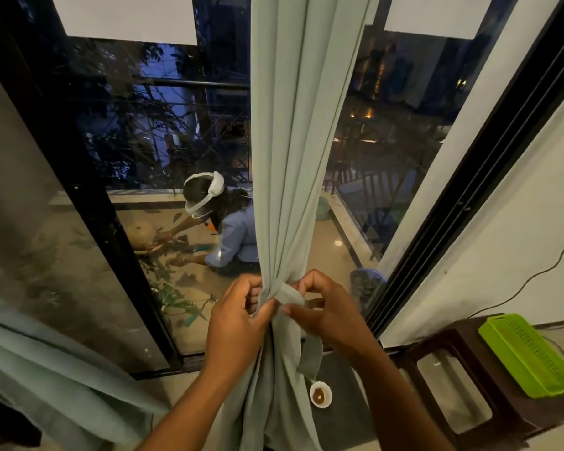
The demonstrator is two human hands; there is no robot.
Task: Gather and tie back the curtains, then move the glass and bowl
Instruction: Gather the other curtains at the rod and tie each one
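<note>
At frame centre, your left hand (238,307) is gripping the gathered curtain (287,157) while your right hand (323,307) is pinching the tie-back strip (290,296); the knot looks unfinished. The bowl (320,394) is waiting on the floor below; no glass showing.

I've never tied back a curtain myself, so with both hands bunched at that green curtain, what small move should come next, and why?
Probably pull the fabric strip snug and finish the knot. The left hand grips the gathered curtain, the right hand pinches the strip wrapped round it, and the strip's loose end hangs below, so the tie looks unfinished. The small bowl on the floor can wait.
</note>
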